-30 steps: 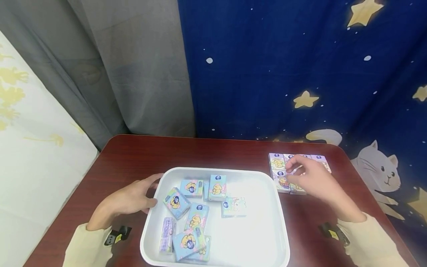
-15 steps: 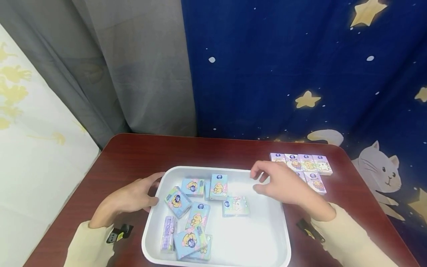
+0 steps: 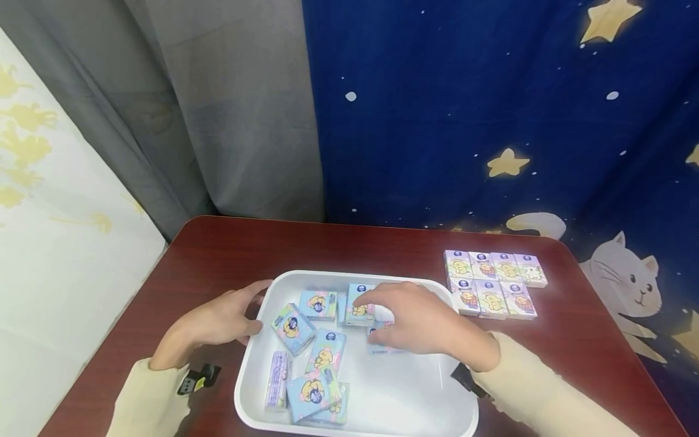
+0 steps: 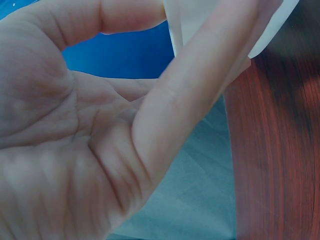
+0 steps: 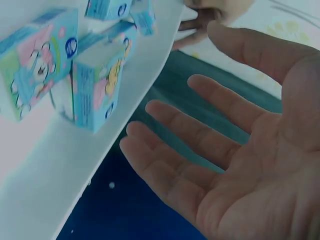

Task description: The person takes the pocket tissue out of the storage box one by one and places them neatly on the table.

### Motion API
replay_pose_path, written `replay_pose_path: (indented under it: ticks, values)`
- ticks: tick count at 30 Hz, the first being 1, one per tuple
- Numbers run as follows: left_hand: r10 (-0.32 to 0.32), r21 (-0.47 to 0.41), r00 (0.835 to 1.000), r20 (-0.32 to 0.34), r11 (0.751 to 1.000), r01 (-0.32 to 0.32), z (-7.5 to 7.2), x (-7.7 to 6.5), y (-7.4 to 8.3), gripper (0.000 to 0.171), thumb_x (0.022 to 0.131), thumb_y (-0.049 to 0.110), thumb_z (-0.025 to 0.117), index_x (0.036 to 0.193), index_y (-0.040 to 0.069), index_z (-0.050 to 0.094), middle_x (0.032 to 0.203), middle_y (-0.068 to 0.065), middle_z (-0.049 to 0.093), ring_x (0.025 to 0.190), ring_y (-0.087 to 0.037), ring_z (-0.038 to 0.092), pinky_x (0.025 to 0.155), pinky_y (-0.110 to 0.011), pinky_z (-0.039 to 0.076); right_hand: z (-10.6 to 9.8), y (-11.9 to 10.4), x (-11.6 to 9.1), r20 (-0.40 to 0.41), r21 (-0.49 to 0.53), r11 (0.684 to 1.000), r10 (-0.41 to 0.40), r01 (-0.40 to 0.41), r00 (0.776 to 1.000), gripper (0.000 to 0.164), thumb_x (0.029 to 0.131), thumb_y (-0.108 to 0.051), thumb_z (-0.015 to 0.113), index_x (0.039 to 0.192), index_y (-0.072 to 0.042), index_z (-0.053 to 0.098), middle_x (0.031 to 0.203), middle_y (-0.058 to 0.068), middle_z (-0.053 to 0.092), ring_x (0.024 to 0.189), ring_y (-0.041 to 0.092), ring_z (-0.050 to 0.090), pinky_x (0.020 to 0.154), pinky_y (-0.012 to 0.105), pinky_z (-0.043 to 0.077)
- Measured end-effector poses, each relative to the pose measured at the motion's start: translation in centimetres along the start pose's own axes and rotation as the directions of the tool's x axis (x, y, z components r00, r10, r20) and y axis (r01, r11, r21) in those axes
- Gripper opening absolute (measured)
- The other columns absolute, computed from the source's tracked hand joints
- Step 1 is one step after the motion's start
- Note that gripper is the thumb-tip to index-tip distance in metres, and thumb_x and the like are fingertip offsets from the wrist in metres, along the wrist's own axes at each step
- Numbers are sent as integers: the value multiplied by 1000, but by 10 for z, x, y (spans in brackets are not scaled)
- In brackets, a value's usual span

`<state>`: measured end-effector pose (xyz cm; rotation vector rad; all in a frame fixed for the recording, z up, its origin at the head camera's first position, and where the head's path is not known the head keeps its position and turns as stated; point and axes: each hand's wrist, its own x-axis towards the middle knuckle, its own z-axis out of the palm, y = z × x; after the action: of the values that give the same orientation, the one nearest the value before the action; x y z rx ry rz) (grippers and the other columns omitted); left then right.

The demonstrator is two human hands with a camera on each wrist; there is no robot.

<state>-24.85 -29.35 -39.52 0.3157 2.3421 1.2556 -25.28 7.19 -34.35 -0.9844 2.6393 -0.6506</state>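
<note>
My left hand (image 3: pixel 221 318) rests at the left rim of a white tray (image 3: pixel 393 394), fingers and thumb spread against it. The left wrist view shows nothing within its palm. Over the tray hovers my right hand (image 3: pixel 417 318), its fingers spread and holding nothing. Its index fingertip overlaps a blue cartoon-printed pack (image 3: pixel 360 292), which resembles a pocket tissue pack. A second blue pack (image 3: pixel 382 349) lies partly hidden under this hand. In the right wrist view, a pack with a white cartoon animal (image 5: pixel 40 65) and one with a yellow animal (image 5: pixel 100 90) stand beyond the fingers.
Several more blue packs (image 3: pixel 314 394) and a purple-striped pack (image 3: pixel 277 381) lie loosely in the tray's left half. On the dark red table (image 3: pixel 382 246), several purple packs (image 3: pixel 491 297) sit in two neat rows right of the tray. Curtains (image 3: pixel 393 121) hang behind.
My right hand has moved left from the purple packs, across the tray's right rim, to over the blue packs. The left hand has stayed at the rim.
</note>
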Motion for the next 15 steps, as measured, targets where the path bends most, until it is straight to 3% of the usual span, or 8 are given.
replay_pose_path:
  ticks: [7,12,15]
  values:
    - [-8,7,1000,-7,1000,8,0,1,-2,82,93,-9,72,165,-4,34,140,-29,62,94,-29,77,70,-47,69,14,-16,8,84,-22,999,-46,48,995,68,81,-20,99,145,-21,74,150,4,68,139,28,61,113,55,53]
    - [-13,17,1000,-9,1000,13,1,1,-1,82,92,-10,71,165,-5,33,139,-29,62,93,-29,77,70,-47,69,24,-27,14,129,-47,997,-52,58,990,68,81,-25,100,144,-24,74,159,10,59,145,34,55,112,60,52]
    - [-14,29,1000,-15,999,15,1,1,0,82,92,-10,70,165,-5,33,139,-29,62,93,-28,77,69,-46,69,30,-33,18,155,-69,994,-71,83,985,67,82,-29,100,144,-29,74,161,7,59,146,31,54,113,59,52]
